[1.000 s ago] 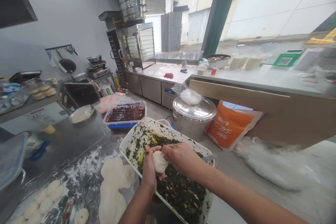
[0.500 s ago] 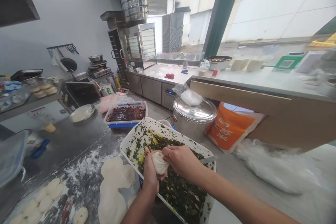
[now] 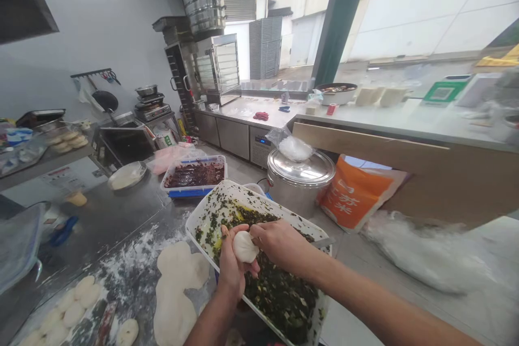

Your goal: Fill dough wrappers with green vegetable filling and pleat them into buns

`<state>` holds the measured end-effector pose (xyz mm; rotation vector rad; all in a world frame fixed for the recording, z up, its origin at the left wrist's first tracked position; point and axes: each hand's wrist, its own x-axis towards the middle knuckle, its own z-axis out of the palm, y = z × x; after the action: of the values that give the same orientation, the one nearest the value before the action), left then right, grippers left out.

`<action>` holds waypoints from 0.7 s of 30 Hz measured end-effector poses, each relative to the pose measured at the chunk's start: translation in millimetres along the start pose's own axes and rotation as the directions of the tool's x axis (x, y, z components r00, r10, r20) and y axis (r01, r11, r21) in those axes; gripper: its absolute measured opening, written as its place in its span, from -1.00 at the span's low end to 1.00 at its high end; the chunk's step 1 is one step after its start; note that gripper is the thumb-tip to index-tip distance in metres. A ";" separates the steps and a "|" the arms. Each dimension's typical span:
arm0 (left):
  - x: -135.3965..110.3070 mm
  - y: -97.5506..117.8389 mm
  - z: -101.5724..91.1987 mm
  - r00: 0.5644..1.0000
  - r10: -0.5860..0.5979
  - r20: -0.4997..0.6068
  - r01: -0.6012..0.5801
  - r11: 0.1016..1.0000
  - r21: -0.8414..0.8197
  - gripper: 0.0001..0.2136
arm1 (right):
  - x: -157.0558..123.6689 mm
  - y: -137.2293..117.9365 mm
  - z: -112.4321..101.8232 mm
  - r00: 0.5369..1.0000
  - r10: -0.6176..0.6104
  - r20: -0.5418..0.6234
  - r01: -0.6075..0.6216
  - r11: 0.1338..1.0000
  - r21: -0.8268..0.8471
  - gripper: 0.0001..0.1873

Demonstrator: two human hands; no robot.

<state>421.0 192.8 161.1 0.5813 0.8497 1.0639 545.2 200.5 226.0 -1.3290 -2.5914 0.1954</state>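
A round white dough bun point(image 3: 245, 247) rests in my left hand point(image 3: 232, 265), whose fingers curl round its left side and underside. My right hand point(image 3: 278, 240) pinches the bun's right edge between thumb and fingers. Both hands are over a white tub point(image 3: 203, 227) of chopped dark green vegetable filling point(image 3: 284, 303). The handle of a metal utensil point(image 3: 322, 243) sticks out across the tub's right rim, partly behind my right forearm. Flattened dough wrappers point(image 3: 174, 292) overlap on the floured steel table, just left of the tub.
Several small dough pieces point(image 3: 73, 313) and a rolling pin point(image 3: 106, 324) lie at the lower left. Behind the tub stand a container of dark red filling point(image 3: 194, 174) and a lidded steel pot point(image 3: 302, 167). An orange bag point(image 3: 352, 194) is at the right.
The bun has turned a little in my left hand and looks smoother from this side. My right hand still pinches its edge, with the wrist slightly rotated.
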 end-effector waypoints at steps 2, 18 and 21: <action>-1.0 -0.4 -0.4 1.000 0.000 -0.019 0.000 1.000 0.004 -0.49 | -0.6 -1.0 -0.9 1.000 0.003 -0.012 -0.003 1.000 -0.007 -0.85; -2.7 7.8 8.2 0.999 -0.013 -0.039 0.014 0.999 0.032 -0.49 | -0.3 0.4 0.7 0.993 0.122 0.010 -0.122 0.989 0.088 -0.74; -4.8 10.1 8.1 1.000 0.028 0.002 -0.028 1.000 0.013 -0.48 | -0.3 1.4 0.9 0.993 0.117 -0.002 -0.116 0.988 0.102 -0.79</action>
<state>421.4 192.3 174.9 0.6063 0.8490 1.0837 546.3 201.1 224.8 -1.4414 -2.4628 0.3363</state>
